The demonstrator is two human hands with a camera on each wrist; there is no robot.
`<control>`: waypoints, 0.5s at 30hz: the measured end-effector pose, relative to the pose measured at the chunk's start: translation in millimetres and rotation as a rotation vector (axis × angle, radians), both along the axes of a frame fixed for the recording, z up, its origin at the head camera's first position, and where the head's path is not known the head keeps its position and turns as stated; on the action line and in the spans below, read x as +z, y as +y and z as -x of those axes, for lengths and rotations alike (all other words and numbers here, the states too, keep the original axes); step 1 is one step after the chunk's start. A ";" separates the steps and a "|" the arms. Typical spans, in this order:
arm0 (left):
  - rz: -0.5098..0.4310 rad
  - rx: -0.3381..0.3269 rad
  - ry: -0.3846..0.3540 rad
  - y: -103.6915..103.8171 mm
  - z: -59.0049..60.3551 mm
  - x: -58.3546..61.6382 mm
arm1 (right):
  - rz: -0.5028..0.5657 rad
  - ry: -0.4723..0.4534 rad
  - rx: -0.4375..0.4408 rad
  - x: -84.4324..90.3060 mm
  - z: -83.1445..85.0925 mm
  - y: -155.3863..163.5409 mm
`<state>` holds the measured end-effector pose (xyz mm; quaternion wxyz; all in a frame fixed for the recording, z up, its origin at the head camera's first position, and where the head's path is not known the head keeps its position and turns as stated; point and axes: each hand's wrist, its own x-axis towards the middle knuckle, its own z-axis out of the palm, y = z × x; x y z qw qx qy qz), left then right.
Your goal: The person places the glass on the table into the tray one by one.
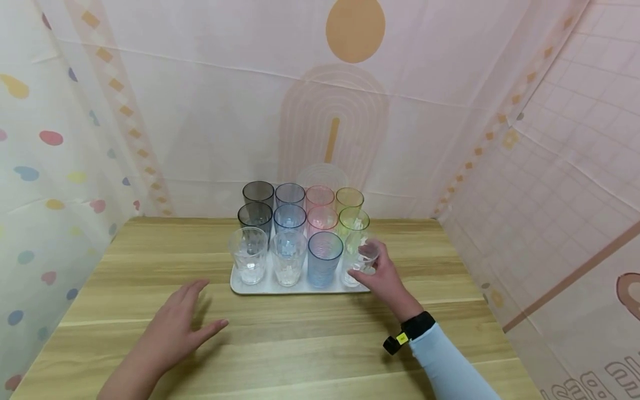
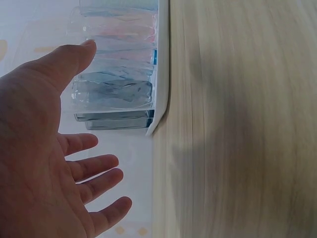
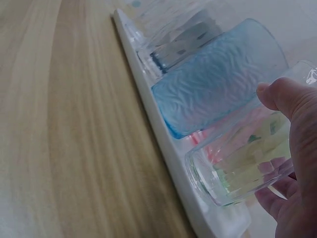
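My right hand holds a clear glass at the front right corner of a white tray. Its thumb lies on one side of the glass and the fingers curl round the other. Beside that glass stands a blue textured glass. Two more clear glasses fill the left of the front row. Left of the tray, my left hand hovers over the table with its thumb spread from the fingers, touching nothing. In the left wrist view, that hand shows an empty palm.
Behind the front row stand tinted glasses in pairs: dark grey, blue, pink and yellow-green. They sit close together on the tray. The wood-grain table meets patterned cloth walls at the back and sides.
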<state>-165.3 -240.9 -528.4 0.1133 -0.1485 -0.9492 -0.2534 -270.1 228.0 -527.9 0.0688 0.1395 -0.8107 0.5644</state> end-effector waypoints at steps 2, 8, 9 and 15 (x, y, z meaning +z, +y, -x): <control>0.002 0.001 0.006 0.2 -0.4 0.3 | -0.015 -0.017 -0.008 -2.6 -0.1 -0.3; 0.004 0.004 0.007 0.7 -0.7 -0.7 | -0.058 -0.040 -0.025 -7.2 -0.6 -0.1; 0.003 0.003 0.004 0.6 -0.7 -1.0 | -0.057 -0.041 -0.027 -7.5 -0.8 -0.2; 0.011 0.005 -0.006 -0.3 1.6 -2.5 | -0.087 -0.058 -0.033 -8.3 -1.7 1.2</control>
